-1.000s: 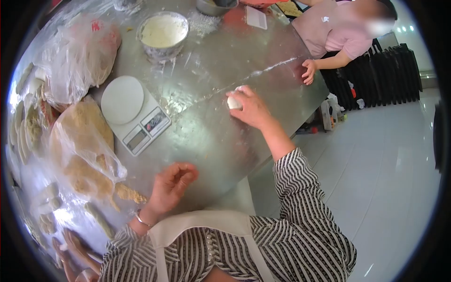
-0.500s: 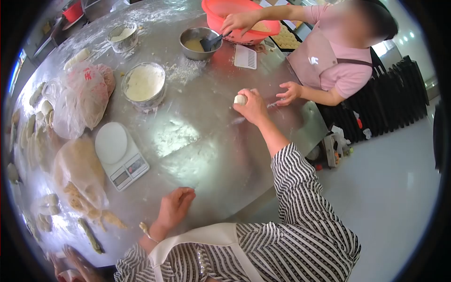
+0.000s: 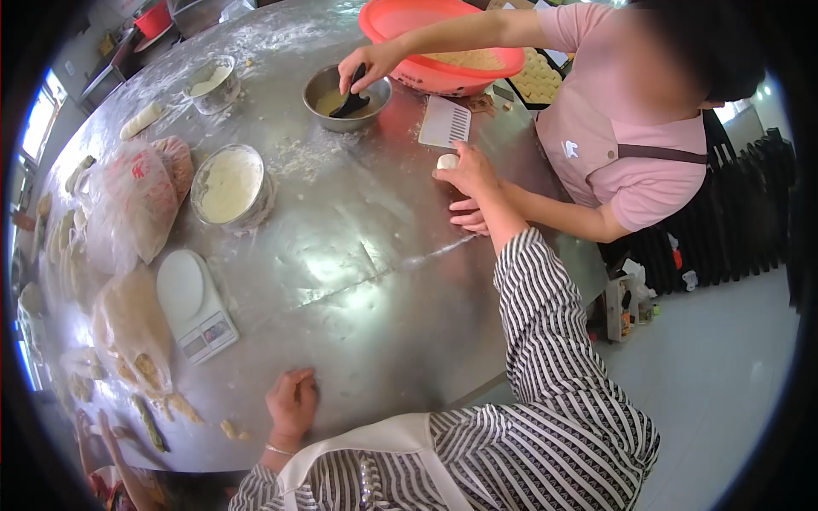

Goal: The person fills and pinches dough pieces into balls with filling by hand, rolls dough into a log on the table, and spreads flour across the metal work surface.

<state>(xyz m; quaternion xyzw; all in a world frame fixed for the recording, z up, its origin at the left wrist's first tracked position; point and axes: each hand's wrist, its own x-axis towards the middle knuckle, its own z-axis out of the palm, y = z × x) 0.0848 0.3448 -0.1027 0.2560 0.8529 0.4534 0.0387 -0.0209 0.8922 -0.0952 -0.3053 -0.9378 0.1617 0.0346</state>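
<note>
Stretched out toward the co-worker's side, my right hand (image 3: 473,175) grips a small white dough ball (image 3: 447,161) between thumb and fingers, above the table. A white slotted scraper (image 3: 445,123) lies just beyond it. My left hand (image 3: 291,402) is near the table's front edge with its fingers curled in, and nothing shows in them. The white kitchen scale (image 3: 194,298) stands beyond it to the left, its plate bare. A few small dough scraps (image 3: 232,430) lie beside that hand.
The co-worker's hand (image 3: 371,66) holds a black spatula (image 3: 351,104) in a metal bowl (image 3: 317,89); their other hand (image 3: 470,217) is under my right forearm. A flour bowl (image 3: 266,200), red basin (image 3: 498,72) and plastic bags (image 3: 128,200) stand around. Another person's arms (image 3: 111,451) show lower left.
My right hand has moved slightly farther away with the dough ball. My left hand has drawn back a little. The co-worker has leaned in, moving the spatula within the bowl.
</note>
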